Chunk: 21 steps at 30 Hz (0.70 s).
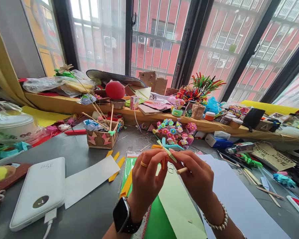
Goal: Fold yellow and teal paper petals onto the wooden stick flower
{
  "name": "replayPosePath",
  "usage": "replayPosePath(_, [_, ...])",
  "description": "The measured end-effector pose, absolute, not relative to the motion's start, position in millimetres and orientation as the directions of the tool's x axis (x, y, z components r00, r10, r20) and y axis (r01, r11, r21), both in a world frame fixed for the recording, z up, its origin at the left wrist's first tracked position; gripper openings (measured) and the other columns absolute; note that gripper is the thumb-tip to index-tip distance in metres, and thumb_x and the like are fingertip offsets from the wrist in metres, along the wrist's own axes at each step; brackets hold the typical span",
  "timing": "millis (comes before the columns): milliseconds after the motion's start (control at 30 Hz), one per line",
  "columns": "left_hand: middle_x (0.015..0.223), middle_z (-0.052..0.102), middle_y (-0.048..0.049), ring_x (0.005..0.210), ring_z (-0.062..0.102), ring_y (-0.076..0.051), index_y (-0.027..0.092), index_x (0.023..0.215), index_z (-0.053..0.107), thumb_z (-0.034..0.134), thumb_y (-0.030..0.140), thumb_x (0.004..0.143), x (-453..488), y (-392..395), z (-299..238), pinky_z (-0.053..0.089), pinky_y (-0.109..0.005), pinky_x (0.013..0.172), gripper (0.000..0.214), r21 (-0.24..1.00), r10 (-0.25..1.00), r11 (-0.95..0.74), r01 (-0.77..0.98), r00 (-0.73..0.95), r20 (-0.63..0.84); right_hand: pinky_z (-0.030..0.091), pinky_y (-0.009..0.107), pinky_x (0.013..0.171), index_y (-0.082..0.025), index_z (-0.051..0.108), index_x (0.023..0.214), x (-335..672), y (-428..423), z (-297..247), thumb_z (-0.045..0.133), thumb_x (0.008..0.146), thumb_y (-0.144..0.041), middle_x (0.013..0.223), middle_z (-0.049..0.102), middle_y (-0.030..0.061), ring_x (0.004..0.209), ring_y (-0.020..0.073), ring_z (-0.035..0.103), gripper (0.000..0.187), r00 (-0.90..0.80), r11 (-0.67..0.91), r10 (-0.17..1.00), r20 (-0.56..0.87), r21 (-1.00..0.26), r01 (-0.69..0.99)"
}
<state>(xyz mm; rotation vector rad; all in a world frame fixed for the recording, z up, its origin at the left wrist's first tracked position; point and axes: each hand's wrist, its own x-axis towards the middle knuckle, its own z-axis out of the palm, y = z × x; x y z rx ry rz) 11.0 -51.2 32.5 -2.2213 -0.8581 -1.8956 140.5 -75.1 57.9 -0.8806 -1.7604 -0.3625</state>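
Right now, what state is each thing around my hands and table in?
Paper craft: folded, held up
Left hand: pinching the paper craft
Right hand: pinching it too
Wooden stick: one end showing by the right hand
Smartwatch: worn, screen dark
Power bank: lying flat, cable plugged in
Cardboard box: open-topped, sticks standing inside
Bottle: on its side

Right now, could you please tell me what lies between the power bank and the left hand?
In the head view, a white paper strip, yellow paper pieces and part of a green sheet lie between the power bank and left hand.
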Motion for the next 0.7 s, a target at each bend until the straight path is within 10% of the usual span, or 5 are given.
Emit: replayPosePath(700, [0.082,0.050,-0.0009,0.079,0.051,-0.013,0.018,0.080,0.051,0.055,0.008,0.071,-11,-51,55,0.041,-0.023,0.072,0.014,0.605,0.625,-0.774,0.188,0.376,0.684,0.037,0.019,0.041,-0.018,0.070,0.080,144,-83,67,0.060,0.076,-0.021,0.064,0.047,0.0008,0.049,0.0082,0.046,0.012,-0.185,0.555,0.430,0.884,-0.096,0.827])
